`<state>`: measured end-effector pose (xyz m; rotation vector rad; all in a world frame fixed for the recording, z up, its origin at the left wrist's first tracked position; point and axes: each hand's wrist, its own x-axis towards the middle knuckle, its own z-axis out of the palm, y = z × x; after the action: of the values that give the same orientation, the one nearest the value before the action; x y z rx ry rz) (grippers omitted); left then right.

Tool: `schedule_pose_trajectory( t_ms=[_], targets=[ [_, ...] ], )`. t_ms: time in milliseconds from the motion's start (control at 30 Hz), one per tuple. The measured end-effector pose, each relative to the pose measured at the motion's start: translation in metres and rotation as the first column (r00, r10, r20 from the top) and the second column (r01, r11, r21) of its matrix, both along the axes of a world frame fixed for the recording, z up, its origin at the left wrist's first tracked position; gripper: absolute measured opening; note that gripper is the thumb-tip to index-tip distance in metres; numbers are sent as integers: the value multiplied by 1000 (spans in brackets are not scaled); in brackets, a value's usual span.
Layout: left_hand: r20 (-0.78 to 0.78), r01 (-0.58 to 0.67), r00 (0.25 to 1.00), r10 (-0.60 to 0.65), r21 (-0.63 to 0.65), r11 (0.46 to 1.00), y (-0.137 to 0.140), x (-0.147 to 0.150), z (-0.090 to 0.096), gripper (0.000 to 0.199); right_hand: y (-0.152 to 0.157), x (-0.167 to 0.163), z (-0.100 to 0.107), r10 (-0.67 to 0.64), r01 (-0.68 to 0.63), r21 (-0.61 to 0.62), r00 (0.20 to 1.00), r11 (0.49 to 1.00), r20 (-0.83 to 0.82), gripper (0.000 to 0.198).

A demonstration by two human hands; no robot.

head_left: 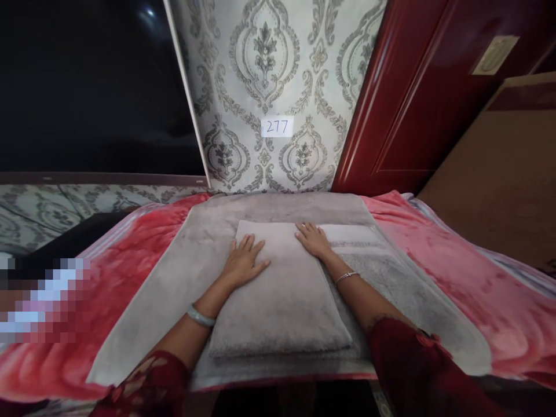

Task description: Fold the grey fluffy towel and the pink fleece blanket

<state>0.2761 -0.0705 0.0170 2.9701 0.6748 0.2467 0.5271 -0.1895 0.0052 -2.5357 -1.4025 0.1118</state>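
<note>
A grey towel (282,301), partly folded over on itself, lies in front of me. Its folded part forms a thick rectangle, and a flatter section with a pale woven band (358,249) shows to the right. My left hand (244,262) rests flat on the upper left of the folded part, fingers spread. At the top right edge of that fold lies my right hand (313,240), also flat with its fingers out. Beneath the towel spreads a larger grey cloth (160,295).
Red and pink blankets (469,289) cover the surface on both sides. A large black TV screen (87,87) stands at the back left. Behind are patterned wallpaper with a paper label (277,126) reading 277, a dark red door (403,92), and a brown cardboard panel (499,174) at right.
</note>
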Motion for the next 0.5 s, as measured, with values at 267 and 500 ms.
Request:
schedule_pose_trajectory(
  t_ms=[267, 500],
  targets=[
    [26, 85, 996, -82, -127, 988, 1, -21, 22, 60, -20, -23, 18, 113, -115, -31, 992, 993, -62, 62],
    [153, 571, 820, -551, -156, 806, -105, -104, 27, 38, -38, -128, 27, 705, -697, 133, 709, 704, -17, 51]
  ],
)
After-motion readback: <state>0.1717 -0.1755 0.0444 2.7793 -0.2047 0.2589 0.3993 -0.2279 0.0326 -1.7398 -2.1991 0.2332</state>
